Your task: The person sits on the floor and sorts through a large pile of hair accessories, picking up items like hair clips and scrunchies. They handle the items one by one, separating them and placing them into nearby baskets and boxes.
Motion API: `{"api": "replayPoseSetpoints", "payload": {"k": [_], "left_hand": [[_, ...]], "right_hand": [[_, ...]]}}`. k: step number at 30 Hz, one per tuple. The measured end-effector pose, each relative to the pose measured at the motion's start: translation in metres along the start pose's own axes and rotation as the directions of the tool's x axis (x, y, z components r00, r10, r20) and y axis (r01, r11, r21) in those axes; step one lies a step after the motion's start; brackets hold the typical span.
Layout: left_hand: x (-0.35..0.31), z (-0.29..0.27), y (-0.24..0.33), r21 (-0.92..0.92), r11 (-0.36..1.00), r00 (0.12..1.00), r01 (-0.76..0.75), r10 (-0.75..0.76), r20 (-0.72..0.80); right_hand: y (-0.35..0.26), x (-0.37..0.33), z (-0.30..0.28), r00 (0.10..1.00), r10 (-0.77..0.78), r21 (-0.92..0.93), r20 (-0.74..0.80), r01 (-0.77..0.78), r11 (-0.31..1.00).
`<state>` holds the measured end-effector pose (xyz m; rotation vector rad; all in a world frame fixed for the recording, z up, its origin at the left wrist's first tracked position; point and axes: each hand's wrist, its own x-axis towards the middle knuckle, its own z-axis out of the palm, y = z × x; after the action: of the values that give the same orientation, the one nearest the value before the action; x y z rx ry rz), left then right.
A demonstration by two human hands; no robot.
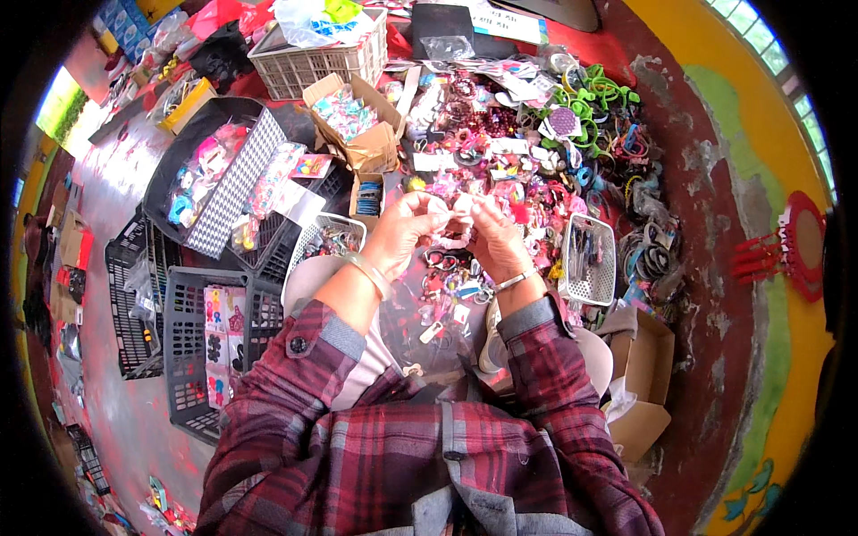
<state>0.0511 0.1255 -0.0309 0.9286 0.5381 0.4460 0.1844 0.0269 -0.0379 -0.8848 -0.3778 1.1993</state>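
Observation:
Both my hands are raised over a heap of hair accessories [509,147], close together. My left hand [399,234] is closed in a pinch on a pale pink hair tie [452,241], which looks soft and gathered. On its other side my right hand [497,243] pinches the same hair tie, with a whitish part at its fingertips. The hair tie hangs in a loop below the fingers. Under my hands lie loose dark hair ties and small carded pieces [433,332]. Fine detail between the fingertips is hidden.
White baskets stand left [332,221] and right [590,259] of the heap. Farther left are a houndstooth box [234,183], a grey crate [192,357] and a cardboard box [380,143]. An opened carton [651,375] lies by my right knee. A yellow wall [778,384] runs along the right.

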Motion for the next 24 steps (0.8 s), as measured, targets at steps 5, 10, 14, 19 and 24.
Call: {"api": "replayPoseSetpoints", "payload": {"k": [5,10,14,19,24], "left_hand": [[0.002,0.008,-0.002,0.037,0.999,0.996,-0.028,0.025,0.084],[0.000,0.024,0.002,0.056,0.998,0.986,-0.009,0.000,0.168],[-0.001,0.028,-0.001,0.045,0.999,0.968,0.028,-0.038,0.248],[-0.008,0.045,0.018,-0.083,0.971,0.953,0.224,-0.201,0.228],[0.011,0.042,0.007,0.105,0.979,0.938,0.173,-0.197,0.287]], "right_hand": [[-0.014,-0.005,-0.005,0.997,-0.026,-0.038,-0.073,0.023,0.999],[-0.026,-0.011,-0.018,0.991,-0.058,-0.097,-0.122,0.046,0.994],[-0.028,-0.014,-0.019,0.982,-0.100,-0.106,-0.159,0.083,0.991],[-0.038,-0.015,-0.026,0.989,-0.139,-0.231,-0.043,0.125,0.965],[-0.051,-0.022,-0.019,0.998,-0.054,-0.240,0.037,0.061,0.969]]}}
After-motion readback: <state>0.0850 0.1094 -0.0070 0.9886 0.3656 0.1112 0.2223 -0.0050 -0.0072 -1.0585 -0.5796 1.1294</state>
